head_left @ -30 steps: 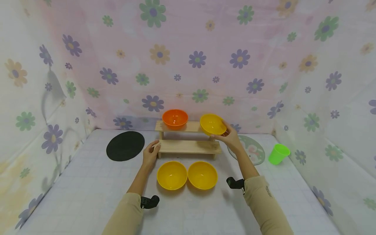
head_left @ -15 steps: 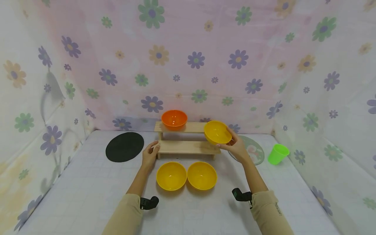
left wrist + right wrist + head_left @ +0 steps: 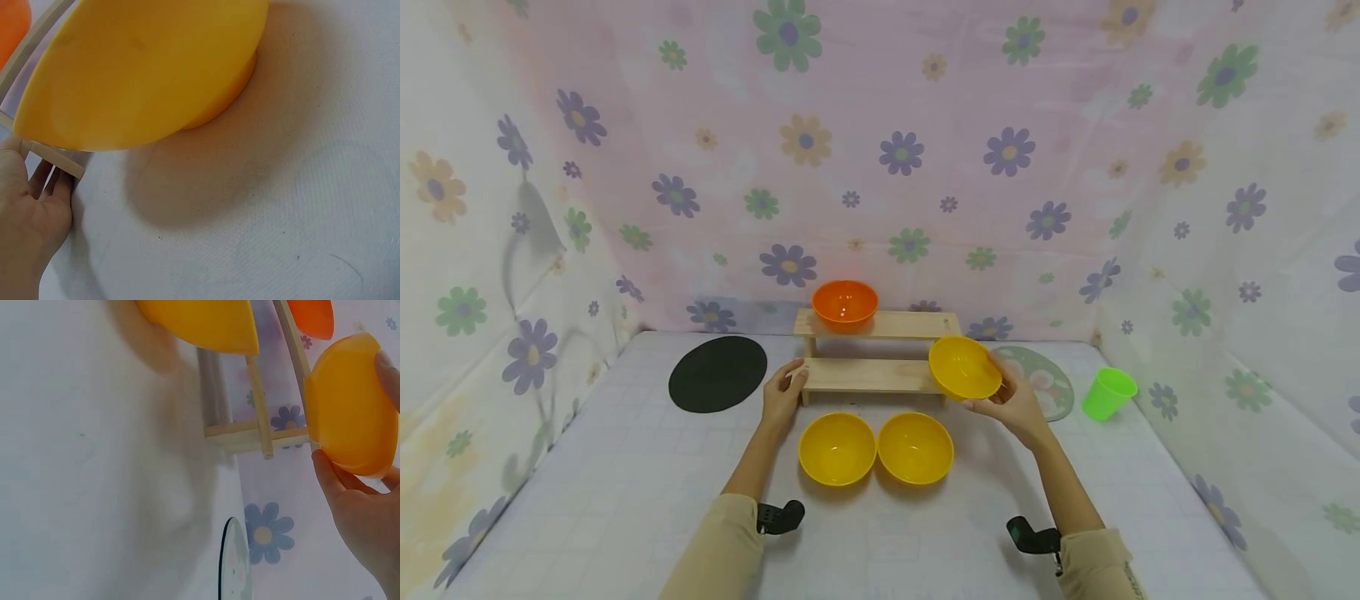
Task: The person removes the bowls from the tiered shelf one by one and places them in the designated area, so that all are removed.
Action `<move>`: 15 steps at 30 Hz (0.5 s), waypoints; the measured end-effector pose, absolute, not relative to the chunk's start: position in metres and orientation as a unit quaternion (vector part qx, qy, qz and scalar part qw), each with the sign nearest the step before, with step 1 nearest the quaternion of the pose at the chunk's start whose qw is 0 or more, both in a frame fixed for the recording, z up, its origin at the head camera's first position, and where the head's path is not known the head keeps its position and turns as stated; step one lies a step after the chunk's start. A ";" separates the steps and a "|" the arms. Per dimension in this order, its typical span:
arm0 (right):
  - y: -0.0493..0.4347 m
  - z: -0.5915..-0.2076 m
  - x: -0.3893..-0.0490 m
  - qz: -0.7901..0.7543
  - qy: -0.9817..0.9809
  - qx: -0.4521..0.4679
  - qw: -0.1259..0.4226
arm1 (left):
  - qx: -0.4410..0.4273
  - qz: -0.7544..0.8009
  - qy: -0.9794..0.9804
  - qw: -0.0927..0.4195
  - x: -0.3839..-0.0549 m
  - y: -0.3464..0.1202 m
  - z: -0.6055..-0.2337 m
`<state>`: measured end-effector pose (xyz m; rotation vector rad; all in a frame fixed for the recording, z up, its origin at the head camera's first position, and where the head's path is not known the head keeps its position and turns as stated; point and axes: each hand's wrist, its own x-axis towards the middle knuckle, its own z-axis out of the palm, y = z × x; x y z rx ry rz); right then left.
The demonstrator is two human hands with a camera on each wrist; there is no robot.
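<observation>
Standing on the worktop [image 3: 625, 500], a wooden shelf [image 3: 868, 375] is fronted at six o'clock by two yellow bowls [image 3: 838, 450]. At three, a tilted yellow bowl [image 3: 965, 368] is pinched by the right grip [image 3: 1020, 410]; at eleven, an orange bowl [image 3: 846, 307] is borne; at nine, the shelf is held by the left grip [image 3: 781, 396].

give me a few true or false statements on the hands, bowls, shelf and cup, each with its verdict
1. The right hand holds a yellow bowl. True.
2. The orange bowl sits on the lower tier. False: it sits on the upper tier.
3. The left hand is at the wooden shelf. True.
4. The front yellow bowls are stacked. False: they stand side by side.
5. The green cup is held. False: neither hand touches it.
</observation>
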<state>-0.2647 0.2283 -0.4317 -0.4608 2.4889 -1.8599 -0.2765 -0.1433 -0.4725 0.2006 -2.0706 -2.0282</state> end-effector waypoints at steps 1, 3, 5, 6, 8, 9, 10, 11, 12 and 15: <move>0.229 -0.433 -0.263 -0.593 0.791 -0.148 0.001 | 0.069 -0.693 -0.708 0.118 -0.277 -0.144 -0.473; 0.230 -0.435 -0.259 -0.592 0.793 -0.145 0.000 | 0.069 -0.692 -0.709 0.117 -0.278 -0.144 -0.474; 0.232 -0.438 -0.255 -0.590 0.795 -0.142 -0.002 | 0.066 -0.697 -0.705 0.114 -0.281 -0.146 -0.477; 0.233 -0.440 -0.254 -0.592 0.793 -0.141 -0.003 | 0.064 -0.702 -0.701 0.109 -0.282 -0.146 -0.479; 0.235 -0.443 -0.252 -0.593 0.793 -0.142 -0.005 | 0.060 -0.710 -0.694 0.099 -0.286 -0.149 -0.485; 0.236 -0.445 -0.251 -0.594 0.792 -0.143 -0.006 | 0.056 -0.714 -0.692 0.095 -0.288 -0.150 -0.489; 0.238 -0.447 -0.250 -0.595 0.790 -0.145 -0.008 | 0.053 -0.716 -0.690 0.091 -0.290 -0.151 -0.492; 0.239 -0.449 -0.250 -0.596 0.790 -0.148 -0.010 | 0.051 -0.718 -0.689 0.087 -0.292 -0.152 -0.496; 0.240 -0.451 -0.249 -0.596 0.788 -0.150 -0.011 | 0.049 -0.718 -0.689 0.085 -0.294 -0.152 -0.499; 0.244 -0.458 -0.245 -0.594 0.790 -0.150 -0.014 | 0.048 -0.712 -0.694 0.091 -0.297 -0.153 -0.504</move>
